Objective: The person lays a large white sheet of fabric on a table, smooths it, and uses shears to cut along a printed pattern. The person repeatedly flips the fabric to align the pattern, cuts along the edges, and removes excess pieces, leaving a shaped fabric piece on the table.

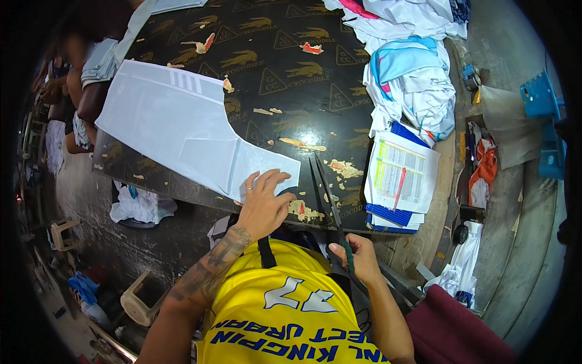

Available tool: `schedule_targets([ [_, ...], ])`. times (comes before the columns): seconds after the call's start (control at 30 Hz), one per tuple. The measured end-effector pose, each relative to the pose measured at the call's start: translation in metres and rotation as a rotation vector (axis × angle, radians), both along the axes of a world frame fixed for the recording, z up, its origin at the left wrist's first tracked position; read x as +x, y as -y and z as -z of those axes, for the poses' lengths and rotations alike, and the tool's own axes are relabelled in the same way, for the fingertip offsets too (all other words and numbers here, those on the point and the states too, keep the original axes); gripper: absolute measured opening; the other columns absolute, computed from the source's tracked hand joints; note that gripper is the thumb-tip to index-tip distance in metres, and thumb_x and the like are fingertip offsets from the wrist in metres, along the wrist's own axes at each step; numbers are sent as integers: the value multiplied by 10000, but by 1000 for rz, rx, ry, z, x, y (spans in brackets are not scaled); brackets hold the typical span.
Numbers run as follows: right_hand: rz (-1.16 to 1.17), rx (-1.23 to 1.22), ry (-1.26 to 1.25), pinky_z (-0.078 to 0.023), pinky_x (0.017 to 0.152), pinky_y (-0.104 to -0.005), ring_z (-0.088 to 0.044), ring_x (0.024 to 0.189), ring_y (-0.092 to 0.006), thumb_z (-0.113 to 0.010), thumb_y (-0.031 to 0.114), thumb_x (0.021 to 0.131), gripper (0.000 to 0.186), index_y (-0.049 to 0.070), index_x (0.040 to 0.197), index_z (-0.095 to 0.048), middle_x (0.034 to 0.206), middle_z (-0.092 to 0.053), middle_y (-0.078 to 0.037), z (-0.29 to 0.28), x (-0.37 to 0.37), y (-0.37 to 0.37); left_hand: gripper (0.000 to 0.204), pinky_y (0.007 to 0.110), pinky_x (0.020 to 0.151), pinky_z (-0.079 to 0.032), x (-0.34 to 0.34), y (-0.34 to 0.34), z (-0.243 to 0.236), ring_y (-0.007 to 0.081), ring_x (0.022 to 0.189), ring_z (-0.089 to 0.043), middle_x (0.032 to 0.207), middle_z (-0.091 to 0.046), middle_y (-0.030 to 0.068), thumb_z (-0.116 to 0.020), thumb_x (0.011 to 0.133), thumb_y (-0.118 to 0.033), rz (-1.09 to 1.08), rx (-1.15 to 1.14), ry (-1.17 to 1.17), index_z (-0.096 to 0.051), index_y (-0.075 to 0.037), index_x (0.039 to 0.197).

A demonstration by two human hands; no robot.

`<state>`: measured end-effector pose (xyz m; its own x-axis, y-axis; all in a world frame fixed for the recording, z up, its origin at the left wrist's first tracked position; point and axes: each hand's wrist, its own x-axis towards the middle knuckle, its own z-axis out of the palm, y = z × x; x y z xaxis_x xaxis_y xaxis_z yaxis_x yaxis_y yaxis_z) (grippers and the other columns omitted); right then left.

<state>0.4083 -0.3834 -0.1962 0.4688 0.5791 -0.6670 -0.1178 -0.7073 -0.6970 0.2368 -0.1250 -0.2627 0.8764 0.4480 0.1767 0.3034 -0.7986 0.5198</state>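
A pale grey-white cut garment piece (160, 115) with stripes at its far edge lies flat on the dark table, its narrow end toward me. My left hand (265, 203) rests on that narrow end near the table's front edge, fingers spread and curved, palm down. At the front edge, to the right of the cloth, my right hand (357, 258) grips a pair of long scissors (331, 200) by their green handles. The dark blades point away from me over the table, slightly apart and not touching the cloth.
The black printed tabletop (267, 79) has several peeled patches. On its right lie a clipboard with paper sheets (403, 173), a red pen (400, 182) and heaped white and blue garments (415, 85). At the far left another person sits beside folded cloth (100, 60). A stool (142, 300) stands at the lower left.
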Motion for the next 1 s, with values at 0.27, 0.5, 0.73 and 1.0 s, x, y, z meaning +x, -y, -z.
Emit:
schedule_targets([
  [0.27,-76,-51,82,-350,561,-310,-409,634,-79,-931,374,892,552,53,694,-528,622,-463,29,3,-2,6,176,460,963,-398,-41,7,-6,302,1087,-575,1036,-617,71,-748,923,-184,-123,-111,-148,-694,-103,1069],
  [0.5,-106,-27,14,-361,569,-316,-406,637,-90,-940,375,879,541,39,712,-550,627,-459,23,5,3,-12,328,481,1078,-388,-53,8,1,325,1195,-564,1220,-612,111,-737,931,-133,-272,-104,-87,-682,-100,1252],
  [0.73,-220,-31,79,-365,584,-315,-397,653,-98,-940,391,876,553,31,717,-551,641,-453,24,11,5,-22,262,476,1040,-393,-66,-25,-8,313,1182,-575,1198,-648,94,-748,940,-139,-411,9,12,-710,-90,1195],
  [1.0,-291,-4,-125,-419,649,-336,-473,717,-141,-928,446,864,511,12,899,-660,732,-534,4,1,13,6,206,478,1015,-397,-49,-33,-6,300,1127,-583,1102,-644,65,-817,905,-235,-235,-184,-117,-722,-120,1047],
])
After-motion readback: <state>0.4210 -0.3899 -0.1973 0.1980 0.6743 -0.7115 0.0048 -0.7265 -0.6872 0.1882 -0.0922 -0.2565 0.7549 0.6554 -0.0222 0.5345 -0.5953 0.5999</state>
